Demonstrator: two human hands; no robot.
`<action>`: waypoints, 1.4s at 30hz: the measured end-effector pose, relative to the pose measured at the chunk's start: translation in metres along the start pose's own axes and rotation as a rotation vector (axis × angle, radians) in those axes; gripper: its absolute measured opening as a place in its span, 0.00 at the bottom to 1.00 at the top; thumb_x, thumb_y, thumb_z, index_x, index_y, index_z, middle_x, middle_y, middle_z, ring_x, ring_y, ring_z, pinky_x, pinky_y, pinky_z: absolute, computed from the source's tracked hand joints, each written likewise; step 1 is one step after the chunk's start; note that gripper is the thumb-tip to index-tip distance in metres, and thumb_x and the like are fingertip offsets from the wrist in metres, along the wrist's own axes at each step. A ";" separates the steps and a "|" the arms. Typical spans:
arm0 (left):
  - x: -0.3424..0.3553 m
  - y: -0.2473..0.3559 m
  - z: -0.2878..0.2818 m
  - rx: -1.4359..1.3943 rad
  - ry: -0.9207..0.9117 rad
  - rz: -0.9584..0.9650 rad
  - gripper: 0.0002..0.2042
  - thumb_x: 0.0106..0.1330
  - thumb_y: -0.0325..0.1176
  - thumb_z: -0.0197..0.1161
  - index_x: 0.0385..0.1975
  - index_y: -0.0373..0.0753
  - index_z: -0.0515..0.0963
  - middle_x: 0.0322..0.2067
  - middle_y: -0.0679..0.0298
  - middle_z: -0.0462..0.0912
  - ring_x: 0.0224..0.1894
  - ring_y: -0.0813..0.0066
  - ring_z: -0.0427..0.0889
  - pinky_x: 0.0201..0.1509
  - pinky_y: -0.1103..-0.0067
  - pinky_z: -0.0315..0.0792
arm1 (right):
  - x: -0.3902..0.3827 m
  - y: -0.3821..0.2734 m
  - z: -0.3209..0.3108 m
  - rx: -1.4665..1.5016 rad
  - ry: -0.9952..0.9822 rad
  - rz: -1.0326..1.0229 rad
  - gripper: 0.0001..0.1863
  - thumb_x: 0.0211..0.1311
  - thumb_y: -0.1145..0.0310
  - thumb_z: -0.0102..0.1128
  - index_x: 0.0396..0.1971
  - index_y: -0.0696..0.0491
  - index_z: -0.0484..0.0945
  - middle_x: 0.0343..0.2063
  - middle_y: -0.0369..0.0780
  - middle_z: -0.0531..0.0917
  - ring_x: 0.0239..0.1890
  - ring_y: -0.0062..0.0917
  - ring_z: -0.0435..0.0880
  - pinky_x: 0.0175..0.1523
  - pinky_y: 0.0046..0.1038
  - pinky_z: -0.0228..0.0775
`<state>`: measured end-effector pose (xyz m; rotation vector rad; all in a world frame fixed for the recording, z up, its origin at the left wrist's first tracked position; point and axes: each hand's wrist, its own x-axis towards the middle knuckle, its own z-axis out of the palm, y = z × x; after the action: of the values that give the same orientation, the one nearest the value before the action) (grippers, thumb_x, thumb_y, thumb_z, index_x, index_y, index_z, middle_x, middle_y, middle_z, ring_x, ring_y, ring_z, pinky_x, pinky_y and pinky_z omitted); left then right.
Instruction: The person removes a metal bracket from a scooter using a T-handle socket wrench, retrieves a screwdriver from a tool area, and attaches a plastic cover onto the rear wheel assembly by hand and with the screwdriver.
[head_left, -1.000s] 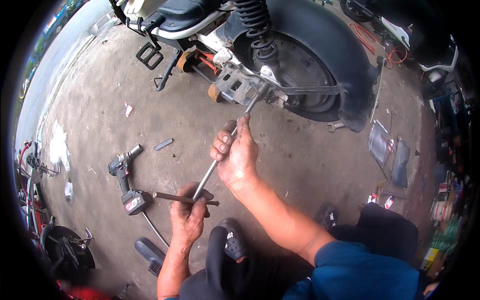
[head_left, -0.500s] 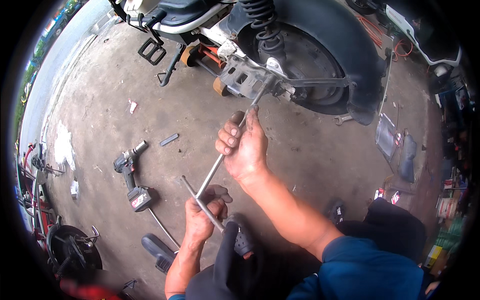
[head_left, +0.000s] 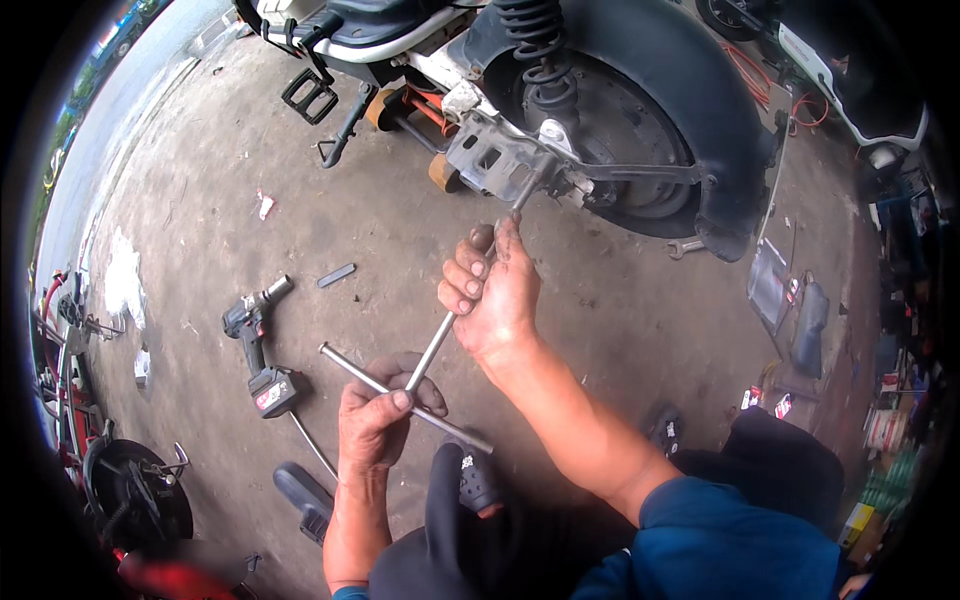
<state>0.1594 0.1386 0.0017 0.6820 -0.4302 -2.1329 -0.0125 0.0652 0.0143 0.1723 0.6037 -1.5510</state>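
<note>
A long silver metal T-handle wrench [head_left: 430, 352] slants up to the slotted grey metal plate [head_left: 511, 167] under the scooter, its far end meeting the plate's corner nearest the wheel. The right hand [head_left: 497, 290] is just below the plate, fingers curled around the shaft. The left hand [head_left: 378, 414] is farther below the plate, its thumb pressed over the crossbar and its fingers bent behind, pinching the wrench near the joint.

As far as can be judged, the tool is already set against its working spot, while the plate remains attached to the scooter. Whether the wrench's end is fully seated, or a fastener there is tight or loose, cannot be told; no removed bolt can be made out, so the turning work looks unfinished.

Right of the plate is the scooter's dark rear wheel [head_left: 640, 170] under a broad black mudguard [head_left: 655, 70]; above the plate stands a black coil-spring shock absorber [head_left: 540, 75]. On the concrete floor [head_left: 620, 330], well to the plate's lower left, lie a black cordless impact driver [head_left: 260, 350] and a small dark flat bar [head_left: 336, 275]. A silver spanner [head_left: 686, 247] lies to the plate's lower right, beside the mudguard.
</note>
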 end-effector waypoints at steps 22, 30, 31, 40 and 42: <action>0.002 -0.005 0.003 0.254 0.112 0.063 0.18 0.59 0.34 0.60 0.44 0.30 0.69 0.30 0.52 0.78 0.30 0.63 0.79 0.34 0.75 0.74 | 0.010 0.004 0.001 -0.016 -0.013 -0.074 0.21 0.69 0.47 0.37 0.25 0.48 0.67 0.12 0.29 0.60 0.13 0.15 0.56 0.18 0.18 0.48; -0.004 -0.016 -0.011 1.556 0.398 0.650 0.23 0.54 0.27 0.67 0.49 0.30 0.68 0.43 0.55 0.75 0.49 0.65 0.71 0.51 0.69 0.67 | 0.009 0.000 0.006 -0.080 0.092 -0.074 0.19 0.69 0.48 0.38 0.26 0.48 0.65 0.13 0.29 0.60 0.13 0.15 0.56 0.18 0.18 0.48; -0.014 -0.018 -0.012 1.217 0.333 0.536 0.27 0.53 0.30 0.69 0.51 0.30 0.67 0.46 0.55 0.73 0.51 0.66 0.70 0.51 0.69 0.67 | 0.006 -0.001 0.003 -0.095 0.084 -0.059 0.19 0.69 0.48 0.38 0.26 0.48 0.64 0.13 0.29 0.60 0.13 0.15 0.56 0.18 0.18 0.48; 0.018 0.038 0.018 1.830 -0.056 0.191 0.15 0.54 0.28 0.61 0.40 0.30 0.72 0.21 0.61 0.75 0.26 0.67 0.77 0.33 0.73 0.69 | 0.003 0.004 0.010 -0.048 0.063 -0.053 0.20 0.69 0.47 0.36 0.29 0.48 0.66 0.14 0.30 0.62 0.17 0.16 0.60 0.22 0.19 0.53; 0.026 0.042 0.014 2.531 -0.192 0.818 0.15 0.46 0.24 0.56 0.36 0.31 0.71 0.16 0.64 0.64 0.21 0.68 0.68 0.32 0.71 0.65 | 0.003 0.009 0.010 -0.061 0.062 -0.051 0.20 0.69 0.47 0.36 0.30 0.48 0.66 0.15 0.31 0.63 0.18 0.17 0.62 0.24 0.20 0.54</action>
<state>0.1636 0.0939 0.0257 1.0069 -2.7814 0.1897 -0.0021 0.0580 0.0186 0.1599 0.7085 -1.5785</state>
